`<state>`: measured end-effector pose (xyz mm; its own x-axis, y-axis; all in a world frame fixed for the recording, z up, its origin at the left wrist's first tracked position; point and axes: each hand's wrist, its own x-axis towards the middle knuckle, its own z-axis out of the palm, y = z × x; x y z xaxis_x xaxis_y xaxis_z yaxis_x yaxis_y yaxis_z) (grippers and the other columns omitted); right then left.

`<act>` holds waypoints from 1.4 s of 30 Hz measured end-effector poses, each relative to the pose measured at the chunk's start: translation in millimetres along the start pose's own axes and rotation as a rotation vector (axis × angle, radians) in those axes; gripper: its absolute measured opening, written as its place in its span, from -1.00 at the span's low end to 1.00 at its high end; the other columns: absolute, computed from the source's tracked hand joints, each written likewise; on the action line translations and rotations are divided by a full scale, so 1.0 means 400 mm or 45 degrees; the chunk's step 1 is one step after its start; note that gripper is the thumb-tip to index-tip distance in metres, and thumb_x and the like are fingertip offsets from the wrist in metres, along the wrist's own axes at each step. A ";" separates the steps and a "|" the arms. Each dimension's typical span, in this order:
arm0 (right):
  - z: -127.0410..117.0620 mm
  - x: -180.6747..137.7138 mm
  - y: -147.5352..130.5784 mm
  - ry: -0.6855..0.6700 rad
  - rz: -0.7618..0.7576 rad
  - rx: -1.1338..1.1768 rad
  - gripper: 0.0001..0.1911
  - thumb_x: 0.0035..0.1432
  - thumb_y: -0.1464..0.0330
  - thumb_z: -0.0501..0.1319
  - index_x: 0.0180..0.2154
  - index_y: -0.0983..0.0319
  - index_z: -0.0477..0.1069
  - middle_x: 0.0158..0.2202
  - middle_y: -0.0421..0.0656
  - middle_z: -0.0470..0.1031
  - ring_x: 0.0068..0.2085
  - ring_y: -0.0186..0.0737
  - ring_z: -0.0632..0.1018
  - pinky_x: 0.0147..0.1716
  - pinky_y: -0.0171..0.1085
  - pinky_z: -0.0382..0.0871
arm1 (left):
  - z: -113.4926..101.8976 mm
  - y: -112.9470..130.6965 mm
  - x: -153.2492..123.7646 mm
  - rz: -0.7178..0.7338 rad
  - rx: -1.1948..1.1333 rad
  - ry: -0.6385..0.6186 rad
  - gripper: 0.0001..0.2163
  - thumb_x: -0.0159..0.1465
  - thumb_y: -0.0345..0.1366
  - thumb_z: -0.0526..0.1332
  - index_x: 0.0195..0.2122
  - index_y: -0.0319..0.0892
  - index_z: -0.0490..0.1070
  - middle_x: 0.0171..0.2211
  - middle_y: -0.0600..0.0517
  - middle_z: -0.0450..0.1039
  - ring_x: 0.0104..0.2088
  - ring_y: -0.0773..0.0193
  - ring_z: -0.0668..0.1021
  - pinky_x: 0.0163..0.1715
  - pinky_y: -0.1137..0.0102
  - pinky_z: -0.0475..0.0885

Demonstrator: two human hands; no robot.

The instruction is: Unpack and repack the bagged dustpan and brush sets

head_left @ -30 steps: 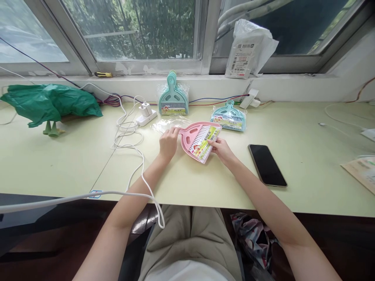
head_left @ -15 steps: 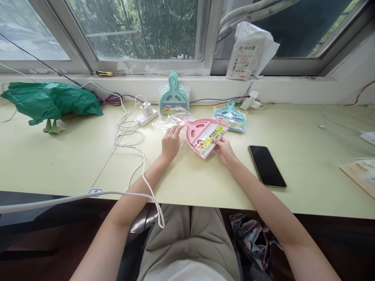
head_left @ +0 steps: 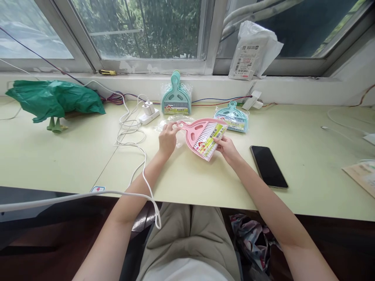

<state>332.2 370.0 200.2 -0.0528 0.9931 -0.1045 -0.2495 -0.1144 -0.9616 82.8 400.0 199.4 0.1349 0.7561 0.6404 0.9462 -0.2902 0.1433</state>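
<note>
- At the left of the frame a crumpled green bag [head_left: 55, 99] lies on the bench [head_left: 58, 164]. It is well apart from the hands.
- Right of it, a white cable [head_left: 129, 134] loops across the bench from a charger [head_left: 149, 113] near the wall.
- At centre, the left hand [head_left: 167, 138] is closed on the handle end of the pink dustpan [head_left: 195, 134]. A clear wrapper [head_left: 165, 125] lies just behind the fingers.
- The pink dustpan is held tilted just above the bench at mid-frame, between the two hands. A small brush and a paper label sit in its tray.
- The right hand [head_left: 227, 147] pinches the wide lip of the pan at the label, thumb on top.
- Judgement: the hold works best with the left hand firm on the handle and the right hand light. That way the label does not crease and the brush does not slip from the tray.
- Further right, a dark phone [head_left: 268, 166] lies face up near the right forearm without touching it.
- Count of dustpans: one pink in hand and two teal packs behind it. One upright teal pack [head_left: 176, 97] leans on the wall and may hold several; one flat teal pack [head_left: 233, 118] lies on the bench.
- Other counts: one phone, one green bag, one charger, and one white parcel [head_left: 252, 50] on the sill at upper right.
</note>
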 end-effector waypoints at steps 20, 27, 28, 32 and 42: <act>-0.028 0.021 0.007 0.271 0.116 0.191 -0.86 0.12 0.51 0.20 -0.25 0.25 0.44 -0.27 -0.14 0.60 -0.28 -0.29 0.61 -0.27 -0.35 0.56 | 0.028 0.009 -0.011 0.425 -0.101 -0.358 -0.56 0.20 -0.56 0.05 0.04 -0.06 0.43 0.28 -0.11 0.11 0.24 0.03 0.24 0.21 0.03 0.17; -0.031 0.026 0.010 0.264 0.138 0.211 -0.86 0.10 0.54 0.19 -0.27 0.26 0.45 -0.27 -0.15 0.61 -0.30 -0.31 0.61 -0.31 -0.36 0.56 | 0.033 0.010 -0.013 0.539 -0.087 -0.447 -0.48 0.21 -0.57 0.04 0.13 0.07 0.35 0.33 -0.07 0.03 0.29 0.04 0.19 0.25 0.00 0.07; -0.033 0.027 0.009 0.263 0.136 0.211 -0.85 0.10 0.54 0.19 -0.27 0.26 0.45 -0.27 -0.15 0.61 -0.30 -0.31 0.61 -0.30 -0.36 0.56 | 0.034 0.009 -0.013 0.551 -0.081 -0.450 -0.47 0.21 -0.57 0.04 0.13 0.07 0.34 0.33 -0.07 0.03 0.29 0.04 0.19 0.25 -0.01 0.06; -0.042 0.025 -0.007 0.281 0.147 0.182 -0.85 0.10 0.54 0.19 -0.26 0.26 0.45 -0.27 -0.14 0.61 -0.32 -0.31 0.61 -0.34 -0.38 0.55 | 0.033 0.007 -0.014 0.564 -0.124 -0.471 -0.47 0.21 -0.57 0.06 0.13 0.13 0.34 0.33 -0.02 0.05 0.31 0.06 0.15 0.26 -0.05 0.02; -0.063 0.018 -0.036 0.255 0.104 0.090 -0.88 0.13 0.50 0.18 -0.26 0.24 0.45 -0.26 -0.15 0.60 -0.33 -0.31 0.60 -0.33 -0.37 0.56 | 0.028 0.013 -0.012 0.595 -0.128 -0.513 -0.51 0.25 -0.54 0.05 0.10 0.13 0.38 0.36 -0.02 -0.03 0.34 0.01 0.08 0.24 -0.08 0.03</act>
<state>359.9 379.5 206.8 0.1156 0.9648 -0.2361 -0.3199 -0.1889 -0.9284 90.3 401.2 188.6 0.6466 0.6923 0.3204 0.7309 -0.6824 -0.0006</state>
